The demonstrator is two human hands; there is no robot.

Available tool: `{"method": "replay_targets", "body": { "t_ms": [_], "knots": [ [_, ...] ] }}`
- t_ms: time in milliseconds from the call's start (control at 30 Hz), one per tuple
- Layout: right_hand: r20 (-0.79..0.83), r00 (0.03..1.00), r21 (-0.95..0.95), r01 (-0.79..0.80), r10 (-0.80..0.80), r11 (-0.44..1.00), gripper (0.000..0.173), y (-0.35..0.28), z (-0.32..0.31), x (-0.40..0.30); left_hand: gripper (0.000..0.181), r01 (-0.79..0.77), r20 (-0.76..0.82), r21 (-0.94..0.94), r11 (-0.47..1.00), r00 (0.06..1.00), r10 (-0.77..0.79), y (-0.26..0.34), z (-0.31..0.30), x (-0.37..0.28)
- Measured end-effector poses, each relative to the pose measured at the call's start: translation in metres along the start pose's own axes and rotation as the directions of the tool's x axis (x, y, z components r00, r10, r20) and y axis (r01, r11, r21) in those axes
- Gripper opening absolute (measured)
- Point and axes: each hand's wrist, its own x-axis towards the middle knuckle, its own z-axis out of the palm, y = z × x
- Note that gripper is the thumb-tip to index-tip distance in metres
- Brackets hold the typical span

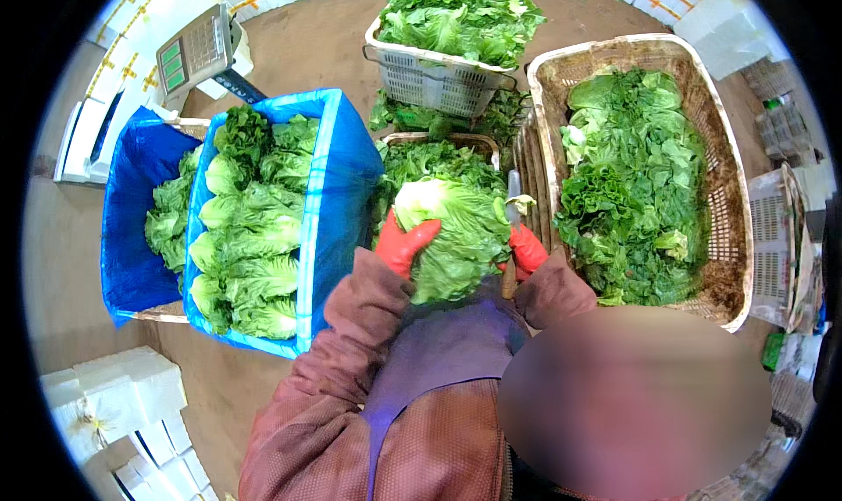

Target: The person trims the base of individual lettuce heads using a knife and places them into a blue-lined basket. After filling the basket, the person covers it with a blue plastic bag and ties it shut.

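A large head of leafy lettuce (454, 238) is held before my chest, its pale base turned away from me. My left hand (404, 243), in a red glove, grips its left side with the thumb across the leaves. In a red glove too, my right hand (528, 252) holds a knife (513, 202) against the right side of the head. The blade points away from me, and the wooden handle shows below the glove. A small torn leaf (521, 204) lies by the blade. Some right fingers are hidden behind leaves.
At left stands a blue-lined crate (329, 139) of lettuce heads, beside another blue-lined crate (125, 238). A dirty white crate (730, 166) of loose leaves stands right; a heaped basket (427, 80) stands ahead. Beyond the left crates is a scale (197, 50). Foam boxes (125, 396) line the sides.
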Motion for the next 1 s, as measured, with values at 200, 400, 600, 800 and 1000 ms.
{"method": "replay_targets", "body": {
  "t_ms": [200,400,600,800,1000],
  "knots": [
    [-0.335,0.873,-0.911,-0.396,0.354,0.113,0.054,-0.028,-0.035,-0.018,0.097,-0.014,0.246,0.235,0.972,0.968,-0.045,0.022,-0.076,-0.001],
    [0.259,0.953,-0.638,0.048,0.156,0.769,0.073,-0.089,0.084,-0.023,0.079,0.135,0.297,0.453,0.881,0.909,-0.291,0.035,-0.058,-0.028],
    [0.494,0.851,-0.507,0.115,0.178,0.854,0.074,-0.066,0.132,0.005,0.035,0.082,0.097,0.599,0.796,0.98,-0.173,0.036,-0.085,-0.022],
    [0.338,0.937,-0.316,0.205,-0.092,0.926,0.082,-0.052,0.103,-0.013,0.057,-0.055,-0.079,0.947,0.317,0.915,0.395,0.024,-0.129,-0.003],
    [0.029,0.916,-0.117,0.4,-0.4,0.909,0.076,-0.073,0.174,0.002,0.063,-0.255,-0.273,0.347,0.903,0.893,0.357,0.028,-0.08,-0.035]
  ]
}}
